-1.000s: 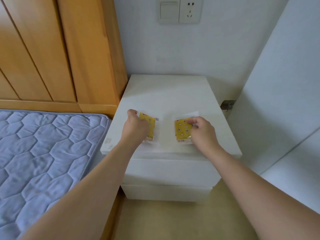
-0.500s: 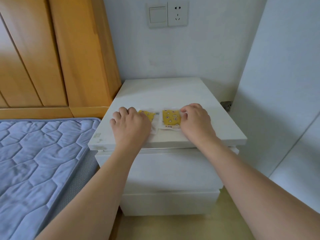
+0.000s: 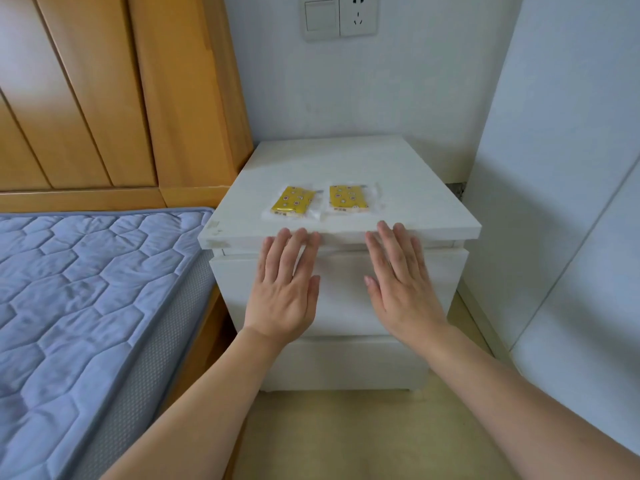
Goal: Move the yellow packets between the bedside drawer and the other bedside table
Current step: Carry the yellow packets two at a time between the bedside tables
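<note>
I see both yellow packets (image 3: 293, 201) (image 3: 348, 199) lying side by side near the front edge of the white bedside worktop (image 3: 398, 174), neither touched. My left hand (image 3: 284, 289) and right hand (image 3: 401, 282) (grip released, fingers straight) reach forward, flat before the top drawer front (image 3: 341, 292), fingertips (image 3: 301, 233) by the worktop's near edge

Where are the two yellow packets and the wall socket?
Left packet (image 3: 292, 201): head view, middle of its yellow face.
Right packet (image 3: 347, 198): head view, middle of its yellow face.
Socket (image 3: 357, 14): head view, middle of its plate.
</note>
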